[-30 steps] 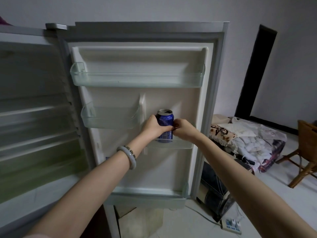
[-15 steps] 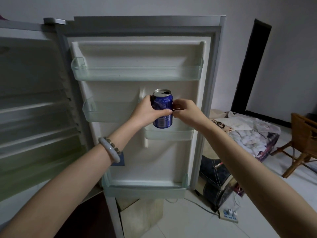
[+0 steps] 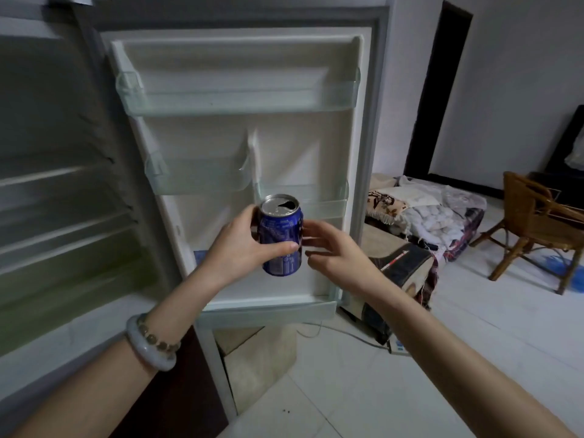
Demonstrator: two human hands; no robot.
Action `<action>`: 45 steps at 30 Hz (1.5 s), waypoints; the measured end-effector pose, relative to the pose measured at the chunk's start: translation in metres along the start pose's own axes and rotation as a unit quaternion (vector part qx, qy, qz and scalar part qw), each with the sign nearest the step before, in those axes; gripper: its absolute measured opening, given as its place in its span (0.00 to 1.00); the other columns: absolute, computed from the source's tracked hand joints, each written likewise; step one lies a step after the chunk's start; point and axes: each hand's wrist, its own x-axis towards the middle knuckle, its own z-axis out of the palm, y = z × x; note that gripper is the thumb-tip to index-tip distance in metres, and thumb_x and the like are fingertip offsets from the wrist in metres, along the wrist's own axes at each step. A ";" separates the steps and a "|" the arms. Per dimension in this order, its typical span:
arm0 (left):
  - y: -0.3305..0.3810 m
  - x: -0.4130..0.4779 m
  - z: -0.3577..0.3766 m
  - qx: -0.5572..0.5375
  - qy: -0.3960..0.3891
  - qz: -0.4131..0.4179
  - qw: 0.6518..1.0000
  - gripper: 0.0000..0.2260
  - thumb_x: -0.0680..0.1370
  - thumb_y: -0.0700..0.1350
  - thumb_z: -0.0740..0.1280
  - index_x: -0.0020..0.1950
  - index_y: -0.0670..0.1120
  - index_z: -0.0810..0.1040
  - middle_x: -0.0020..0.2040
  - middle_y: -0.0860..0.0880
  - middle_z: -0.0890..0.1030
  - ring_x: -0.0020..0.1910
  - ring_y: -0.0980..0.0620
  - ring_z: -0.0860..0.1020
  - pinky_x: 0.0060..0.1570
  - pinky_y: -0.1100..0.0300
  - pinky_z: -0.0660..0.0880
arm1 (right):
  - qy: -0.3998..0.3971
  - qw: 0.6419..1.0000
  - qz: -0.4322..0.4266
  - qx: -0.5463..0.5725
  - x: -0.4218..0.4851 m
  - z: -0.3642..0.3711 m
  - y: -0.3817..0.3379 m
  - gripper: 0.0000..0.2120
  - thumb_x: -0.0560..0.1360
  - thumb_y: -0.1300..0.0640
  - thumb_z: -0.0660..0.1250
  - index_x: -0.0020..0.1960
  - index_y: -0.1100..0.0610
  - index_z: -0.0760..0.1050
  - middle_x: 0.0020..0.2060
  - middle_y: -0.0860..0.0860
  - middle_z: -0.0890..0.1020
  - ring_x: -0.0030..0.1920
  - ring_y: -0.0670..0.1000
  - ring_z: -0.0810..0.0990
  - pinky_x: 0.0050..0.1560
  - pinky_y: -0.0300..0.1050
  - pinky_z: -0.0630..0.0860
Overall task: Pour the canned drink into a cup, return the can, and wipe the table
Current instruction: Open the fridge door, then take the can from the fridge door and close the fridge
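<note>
A blue drink can [image 3: 282,230] with an open silver top is held upright in front of the open fridge door [image 3: 240,159]. My left hand [image 3: 243,248] wraps around it from the left, thumb across its front. My right hand [image 3: 331,251] hovers just to the can's right with fingers spread, barely touching or just off it. The small door shelf [image 3: 319,200] behind the can holds nothing. No cup, cloth or table is in view.
The fridge interior [image 3: 57,200] with wire shelves fills the left. A pile of bedding [image 3: 420,213] lies on the floor to the right, a wicker chair [image 3: 537,222] beyond it, and a power strip [image 3: 399,347] with cable sits near the door's foot.
The can has come out of the small door shelf and moved toward me and down. My right hand has loosened from the can and opened; the left keeps its grip.
</note>
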 end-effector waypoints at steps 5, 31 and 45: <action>-0.021 -0.031 0.013 -0.008 -0.032 -0.023 0.999 0.27 0.63 0.53 0.79 0.57 0.57 0.70 0.51 0.61 0.76 0.49 0.63 0.75 0.43 0.72 0.68 | 0.006 0.998 0.040 0.054 -0.033 0.021 0.031 0.28 0.70 0.73 0.60 0.65 0.52 0.69 0.57 0.52 0.79 0.59 0.48 0.77 0.62 0.48 0.74; 0.013 -0.017 0.143 0.009 0.095 -0.129 0.987 0.28 0.62 0.51 0.80 0.57 0.57 0.71 0.50 0.65 0.76 0.51 0.67 0.74 0.45 0.72 0.68 | 0.042 0.989 -0.009 -0.140 0.021 -0.137 0.169 0.30 0.73 0.56 0.68 0.73 0.55 0.61 0.68 0.52 0.69 0.67 0.49 0.69 0.66 0.51 0.70; 0.035 0.010 0.187 0.030 0.181 -0.184 0.966 0.33 0.54 0.62 0.76 0.56 0.56 0.72 0.53 0.61 0.79 0.55 0.59 0.76 0.59 0.54 0.74 | 0.019 0.998 0.044 -0.042 0.115 -0.159 0.219 0.53 0.64 0.48 0.77 0.77 0.58 0.47 0.75 0.55 0.55 0.75 0.54 0.55 0.71 0.49 0.57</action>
